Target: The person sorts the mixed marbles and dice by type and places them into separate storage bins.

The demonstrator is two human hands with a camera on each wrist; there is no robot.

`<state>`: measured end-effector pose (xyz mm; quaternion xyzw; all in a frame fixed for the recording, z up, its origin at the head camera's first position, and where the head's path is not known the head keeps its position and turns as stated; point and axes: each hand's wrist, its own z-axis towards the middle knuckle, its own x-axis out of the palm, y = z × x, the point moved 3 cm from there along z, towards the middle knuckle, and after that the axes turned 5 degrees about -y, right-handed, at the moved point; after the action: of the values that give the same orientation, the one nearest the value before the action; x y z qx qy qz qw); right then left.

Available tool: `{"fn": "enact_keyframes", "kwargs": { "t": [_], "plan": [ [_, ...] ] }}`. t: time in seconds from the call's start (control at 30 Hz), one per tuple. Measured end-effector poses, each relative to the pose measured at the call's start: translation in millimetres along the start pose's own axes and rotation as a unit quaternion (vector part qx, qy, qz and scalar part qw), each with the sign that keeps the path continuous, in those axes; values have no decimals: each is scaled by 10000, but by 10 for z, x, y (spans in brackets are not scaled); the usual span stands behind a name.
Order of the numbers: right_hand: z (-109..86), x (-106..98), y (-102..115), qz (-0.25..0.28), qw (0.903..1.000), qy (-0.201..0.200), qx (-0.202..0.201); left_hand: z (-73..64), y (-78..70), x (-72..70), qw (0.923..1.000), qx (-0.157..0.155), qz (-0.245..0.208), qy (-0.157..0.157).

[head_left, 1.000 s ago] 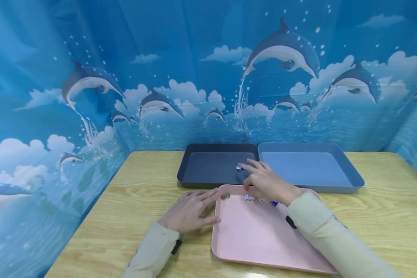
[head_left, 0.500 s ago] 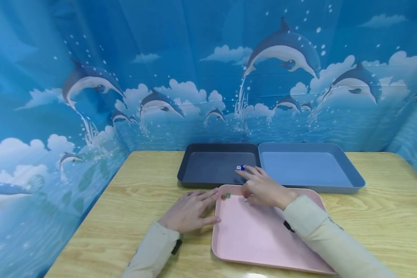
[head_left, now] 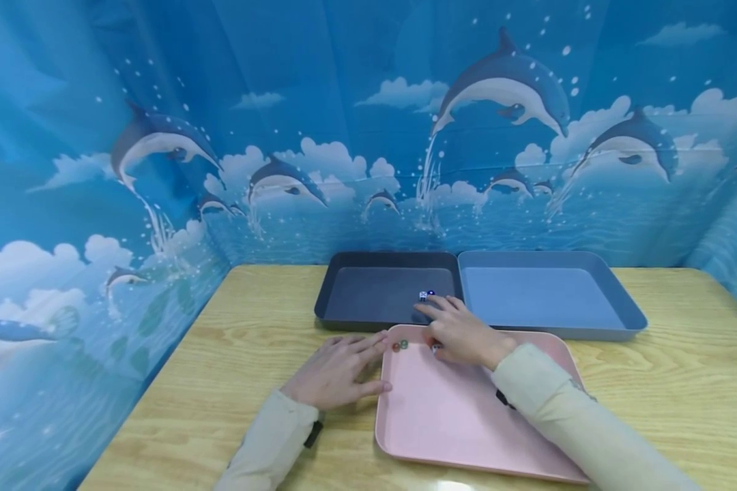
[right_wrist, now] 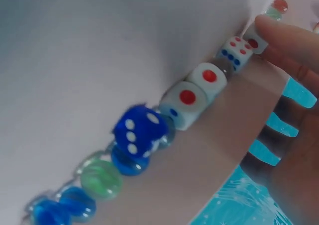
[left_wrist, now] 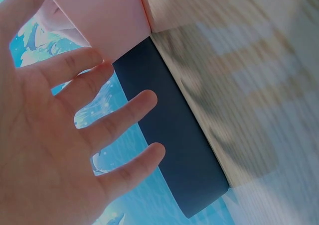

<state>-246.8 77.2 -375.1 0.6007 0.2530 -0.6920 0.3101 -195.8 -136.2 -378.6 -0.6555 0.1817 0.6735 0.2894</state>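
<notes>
My right hand (head_left: 463, 334) reaches over the far side of the pink tray (head_left: 467, 416), thumb and index finger pinching a white die (right_wrist: 256, 40). Its other fingers stretch over the near rim of the black tray (head_left: 374, 293). Dice and marbles line the pink tray's wall, among them a white die with red and blue dots (right_wrist: 236, 53), a dark blue die (right_wrist: 141, 130) and a green marble (right_wrist: 100, 179). My left hand (head_left: 338, 372) touches the pink tray's left edge with straight fingers; its palm shows in the left wrist view.
In the black tray lie a white die (head_left: 422, 296) and a blue die (head_left: 431, 293). A blue-grey tray (head_left: 540, 293) adjoins it on the right. An orange marble (head_left: 396, 347) and a green marble (head_left: 404, 344) sit in the pink tray's far left corner. A dolphin-print curtain (head_left: 319, 136) hangs behind the table.
My right hand has shifted slightly left and lower, its thumb and index finger coming onto a white die. The two dice in the black tray are more exposed. My left hand stays put.
</notes>
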Motion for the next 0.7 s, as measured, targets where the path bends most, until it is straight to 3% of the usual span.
{"fn": "enact_keyframes", "kwargs": {
  "t": [0.7],
  "plan": [
    [12,-88,19,186,9998,-40,-101,5,-1,7,10000,-36,73,29]
  ]
}}
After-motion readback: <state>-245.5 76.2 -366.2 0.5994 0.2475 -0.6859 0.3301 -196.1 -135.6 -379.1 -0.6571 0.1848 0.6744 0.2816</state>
